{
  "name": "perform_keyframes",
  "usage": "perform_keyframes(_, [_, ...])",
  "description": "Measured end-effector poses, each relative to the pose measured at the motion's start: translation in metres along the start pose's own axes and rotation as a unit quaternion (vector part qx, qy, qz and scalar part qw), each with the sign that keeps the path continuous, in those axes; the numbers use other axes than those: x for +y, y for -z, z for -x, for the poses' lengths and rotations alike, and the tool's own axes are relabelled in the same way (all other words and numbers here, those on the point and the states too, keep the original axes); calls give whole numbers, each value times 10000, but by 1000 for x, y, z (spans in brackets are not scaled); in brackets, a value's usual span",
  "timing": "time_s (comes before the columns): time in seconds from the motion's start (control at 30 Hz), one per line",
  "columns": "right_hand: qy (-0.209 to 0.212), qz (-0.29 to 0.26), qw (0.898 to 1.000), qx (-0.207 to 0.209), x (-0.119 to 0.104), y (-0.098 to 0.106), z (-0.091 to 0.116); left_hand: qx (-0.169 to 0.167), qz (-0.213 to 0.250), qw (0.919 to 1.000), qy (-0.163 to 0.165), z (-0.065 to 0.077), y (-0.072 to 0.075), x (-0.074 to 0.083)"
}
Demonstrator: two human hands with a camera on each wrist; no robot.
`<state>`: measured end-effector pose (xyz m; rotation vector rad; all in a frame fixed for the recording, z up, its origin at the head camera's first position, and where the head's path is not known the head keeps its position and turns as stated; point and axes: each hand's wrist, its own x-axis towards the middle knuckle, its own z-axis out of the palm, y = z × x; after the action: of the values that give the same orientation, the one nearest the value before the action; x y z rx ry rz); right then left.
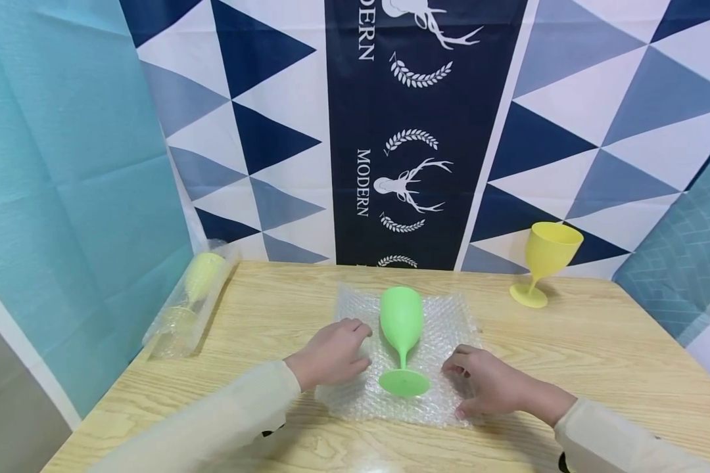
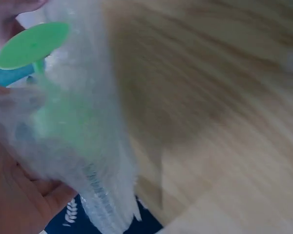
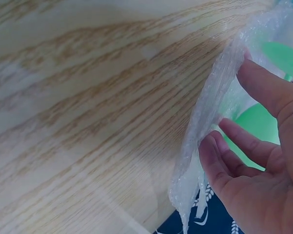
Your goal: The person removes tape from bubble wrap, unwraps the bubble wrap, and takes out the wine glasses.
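Observation:
A green plastic goblet (image 1: 401, 318) lies on its side on a sheet of bubble wrap (image 1: 384, 410), its bowl toward the back and its round foot toward me. My left hand (image 1: 332, 351) is left of the goblet, its fingers curled at the left part of the wrap. In the left wrist view, lifted bubble wrap (image 2: 83, 131) partly veils the green bowl. To the goblet's right, my right hand (image 1: 488, 381) holds the right edge of the wrap with bent fingers and thumb. The right wrist view shows the fingers (image 3: 212, 156) against that raised edge.
At the back right of the wooden table (image 1: 284, 289) stands a yellow goblet (image 1: 550, 253), upright. A bubble-wrapped yellow goblet (image 1: 192, 299) lies at the left edge, near the teal curtain (image 1: 77, 164). Behind the table hangs a patterned cloth (image 1: 414, 118).

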<state>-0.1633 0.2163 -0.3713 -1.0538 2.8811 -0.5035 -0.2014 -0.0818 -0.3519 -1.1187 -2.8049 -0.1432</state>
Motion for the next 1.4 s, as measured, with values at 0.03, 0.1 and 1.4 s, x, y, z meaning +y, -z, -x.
perform_keyframes(0.03, [12,6,10000,-5,0,0,0,-3,-80,10000,5,3,-2,-3])
perform_keyframes(0.1, [-26,17,10000,-18,1,1,1,-29,-165,9999,22,8,-5,-7])
perform_keyframes(1.4, [-3229,-1129,9377,-600,-30,79,-135,-181,976,9950,55,35,-32,-29])
